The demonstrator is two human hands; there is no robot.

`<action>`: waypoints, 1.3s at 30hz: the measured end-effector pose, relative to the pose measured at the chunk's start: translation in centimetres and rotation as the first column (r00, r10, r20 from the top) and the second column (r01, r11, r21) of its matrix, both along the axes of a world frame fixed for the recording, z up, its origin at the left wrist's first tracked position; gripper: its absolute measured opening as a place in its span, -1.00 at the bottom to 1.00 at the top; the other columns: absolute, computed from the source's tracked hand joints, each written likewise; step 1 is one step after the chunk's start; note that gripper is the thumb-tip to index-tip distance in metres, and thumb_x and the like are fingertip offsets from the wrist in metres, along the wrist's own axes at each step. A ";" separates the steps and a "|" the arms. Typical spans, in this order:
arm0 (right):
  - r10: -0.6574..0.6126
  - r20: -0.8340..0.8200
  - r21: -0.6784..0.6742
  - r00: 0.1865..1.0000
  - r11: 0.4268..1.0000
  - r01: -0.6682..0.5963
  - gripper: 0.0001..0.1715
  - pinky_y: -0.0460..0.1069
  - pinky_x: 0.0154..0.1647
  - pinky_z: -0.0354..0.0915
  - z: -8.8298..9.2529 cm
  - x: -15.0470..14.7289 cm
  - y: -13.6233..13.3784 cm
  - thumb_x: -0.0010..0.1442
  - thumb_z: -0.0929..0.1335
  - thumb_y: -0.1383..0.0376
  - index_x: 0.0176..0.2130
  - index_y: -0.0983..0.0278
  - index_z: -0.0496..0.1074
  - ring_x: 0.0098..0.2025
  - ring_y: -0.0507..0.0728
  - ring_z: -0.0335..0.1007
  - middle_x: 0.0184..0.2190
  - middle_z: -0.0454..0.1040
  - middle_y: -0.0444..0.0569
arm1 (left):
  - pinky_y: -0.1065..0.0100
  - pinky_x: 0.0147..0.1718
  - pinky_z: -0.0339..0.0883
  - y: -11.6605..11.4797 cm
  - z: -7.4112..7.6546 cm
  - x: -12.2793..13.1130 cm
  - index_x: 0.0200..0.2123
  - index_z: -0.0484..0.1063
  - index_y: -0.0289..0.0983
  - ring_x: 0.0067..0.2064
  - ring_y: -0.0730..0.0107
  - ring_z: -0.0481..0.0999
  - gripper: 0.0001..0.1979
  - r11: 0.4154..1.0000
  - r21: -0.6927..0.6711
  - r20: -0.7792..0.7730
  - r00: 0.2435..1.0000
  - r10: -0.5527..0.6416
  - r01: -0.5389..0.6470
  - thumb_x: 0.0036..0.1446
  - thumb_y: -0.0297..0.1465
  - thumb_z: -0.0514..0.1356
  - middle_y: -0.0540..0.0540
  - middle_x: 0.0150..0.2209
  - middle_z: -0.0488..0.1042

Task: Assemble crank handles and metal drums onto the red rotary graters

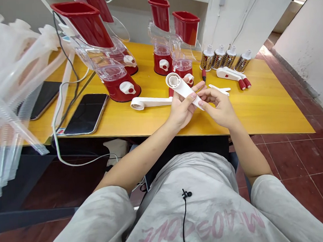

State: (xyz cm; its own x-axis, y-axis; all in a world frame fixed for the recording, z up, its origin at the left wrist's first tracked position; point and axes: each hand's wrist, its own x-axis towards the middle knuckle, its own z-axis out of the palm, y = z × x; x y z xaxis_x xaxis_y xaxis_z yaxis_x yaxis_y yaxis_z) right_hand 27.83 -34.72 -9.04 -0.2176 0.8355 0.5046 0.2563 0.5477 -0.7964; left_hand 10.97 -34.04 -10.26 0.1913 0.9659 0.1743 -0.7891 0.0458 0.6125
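Note:
A white plastic crank arm (185, 91), its round socket end up and to the left, is held above the table. My left hand (181, 110) is closed around its middle, thumb on top. At the narrow lower end my right hand (218, 107) pinches the arm between thumb and fingers. A second white crank arm (151, 102) lies on the table beside my left hand, its far end partly hidden. A red-handled screwdriver (204, 75) and thin white plastic pieces (220, 90) lie just beyond my right hand.
Several red rotary graters (122, 88) stand along the back. Metal grater drums (229, 57) and white cranks with red grips (231, 74) sit at the right. A phone (86, 114), cables (58, 143) and clear plastic bags with tubes (12, 91) occupy the left.

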 end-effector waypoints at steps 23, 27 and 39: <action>-0.035 0.200 0.150 0.979 0.989 0.005 -0.57 0.12 -0.15 0.47 0.9 -0.6 -1.1 0.54 0.50 -0.11 0.11 0.13 0.53 -0.18 0.17 0.50 -0.10 0.65 -0.04 | -0.08 0.42 0.62 -0.3 0.4 -0.2 0.14 0.55 -0.14 0.67 -0.18 0.44 -0.55 0.997 -0.031 0.033 0.997 -0.063 0.064 0.30 -0.26 0.61 -0.29 0.49 0.62; -0.024 0.177 0.123 0.984 0.992 0.002 -0.55 0.12 -0.14 0.49 1.0 -0.4 -1.2 0.54 0.49 -0.12 0.14 0.12 0.55 -0.17 0.17 0.51 -0.10 0.64 -0.03 | -0.05 0.41 0.61 -0.2 0.3 -0.1 0.22 0.59 -0.13 0.59 -0.18 0.55 -0.43 0.998 -0.015 0.007 0.998 -0.062 0.062 0.22 -0.23 0.66 -0.29 0.42 0.68; -0.047 0.103 0.088 0.994 0.995 0.038 -0.48 0.07 -0.23 0.48 1.5 1.5 -1.1 0.55 0.50 -0.18 0.23 0.09 0.57 -0.12 0.18 0.57 -0.11 0.62 -0.03 | 0.11 0.29 0.63 0.3 1.3 -1.6 0.28 0.57 -0.02 0.11 0.15 0.78 -0.22 0.999 -0.042 -0.134 0.991 -0.013 0.008 0.04 -0.32 0.75 -0.01 -0.04 0.74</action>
State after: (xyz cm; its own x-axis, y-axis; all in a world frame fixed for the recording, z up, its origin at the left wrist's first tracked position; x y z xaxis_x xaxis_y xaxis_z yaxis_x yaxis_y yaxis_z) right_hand 29.35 -35.80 -7.58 -0.2386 0.7996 0.5512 0.3604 0.5999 -0.7143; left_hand 9.33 -33.78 -8.99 0.2202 0.9696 0.1064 -0.6994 0.0809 0.7101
